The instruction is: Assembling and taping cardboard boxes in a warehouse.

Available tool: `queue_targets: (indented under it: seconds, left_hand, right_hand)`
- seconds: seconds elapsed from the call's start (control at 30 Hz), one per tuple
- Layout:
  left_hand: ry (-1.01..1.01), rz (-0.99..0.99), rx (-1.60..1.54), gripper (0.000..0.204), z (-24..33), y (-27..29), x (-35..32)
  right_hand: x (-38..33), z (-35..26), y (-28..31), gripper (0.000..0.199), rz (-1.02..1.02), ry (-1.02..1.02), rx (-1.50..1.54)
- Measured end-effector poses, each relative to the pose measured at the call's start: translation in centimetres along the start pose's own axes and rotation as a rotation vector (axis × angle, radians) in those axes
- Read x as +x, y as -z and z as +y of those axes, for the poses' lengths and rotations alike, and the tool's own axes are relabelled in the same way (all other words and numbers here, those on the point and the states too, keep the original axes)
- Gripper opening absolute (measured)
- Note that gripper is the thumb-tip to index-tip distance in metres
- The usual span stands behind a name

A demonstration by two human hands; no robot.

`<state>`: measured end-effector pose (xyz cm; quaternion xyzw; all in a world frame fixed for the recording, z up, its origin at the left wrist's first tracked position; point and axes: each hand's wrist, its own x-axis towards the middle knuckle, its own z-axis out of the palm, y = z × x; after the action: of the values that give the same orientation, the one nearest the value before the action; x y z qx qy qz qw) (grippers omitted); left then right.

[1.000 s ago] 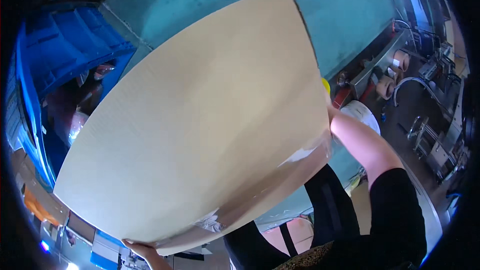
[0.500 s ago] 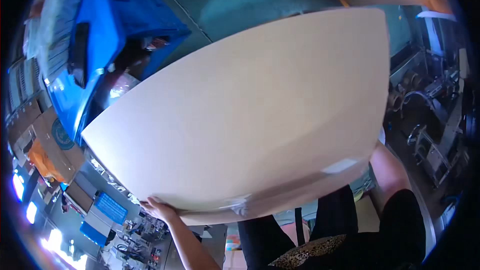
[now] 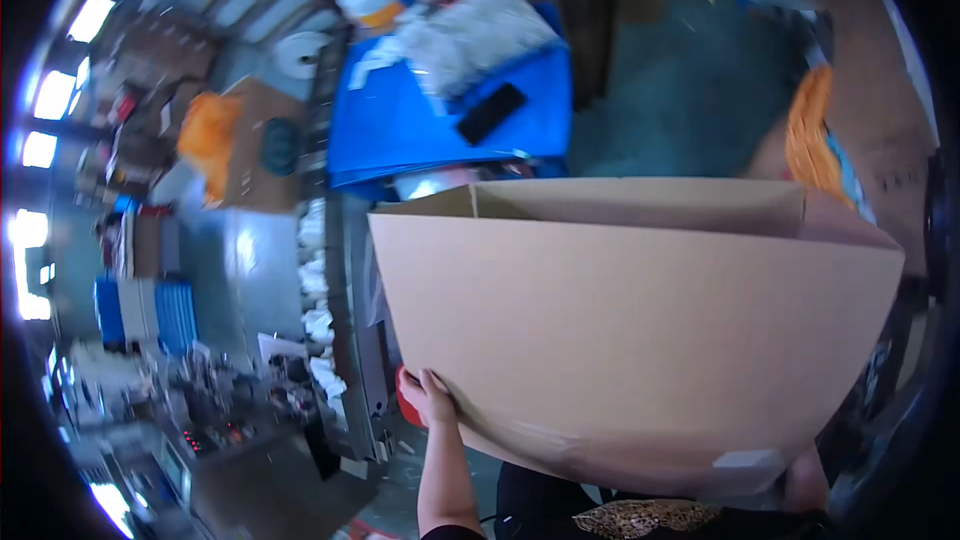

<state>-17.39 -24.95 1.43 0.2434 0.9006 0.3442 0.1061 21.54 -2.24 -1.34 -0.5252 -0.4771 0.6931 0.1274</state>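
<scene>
A large brown cardboard box (image 3: 630,330) is held up in front of my body, its open top tilted away from me. Clear tape runs along its lower edge, and a pale patch shows at the lower right. My left hand (image 3: 430,398) grips the lower left edge, thumb on the near face and fingers wrapped round the side. Against the lower right edge is my right hand (image 3: 806,480), blurred and partly covered; it bears that side of the box, its fingers hidden behind the cardboard.
A blue bin (image 3: 450,140) with a white plastic bundle and a black item on it stands beyond the box. An orange cloth (image 3: 815,135) lies near brown cardboard at the far right. Another carton (image 3: 262,150) stands left, above machinery (image 3: 220,420).
My view has swung left, and the blue bin now appears nearer the middle. The box has tipped so its open top shows; both hands stay at its lower edges.
</scene>
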Motion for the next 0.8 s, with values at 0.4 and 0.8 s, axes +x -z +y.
queue_targets:
  seconds: [0.4,0.8]
  left_hand:
    - [0.647,0.404,-0.355,0.038,-11.1,25.4,-15.7]
    - [0.835,1.273,-1.152,0.05,-30.3,46.5,-44.5]
  right_hand:
    - [-9.0,-17.6,-21.8,0.039,-0.34,0.39,-0.78]
    - [-25.5,-7.9,-37.6,0.043,-0.284,0.482,-1.179]
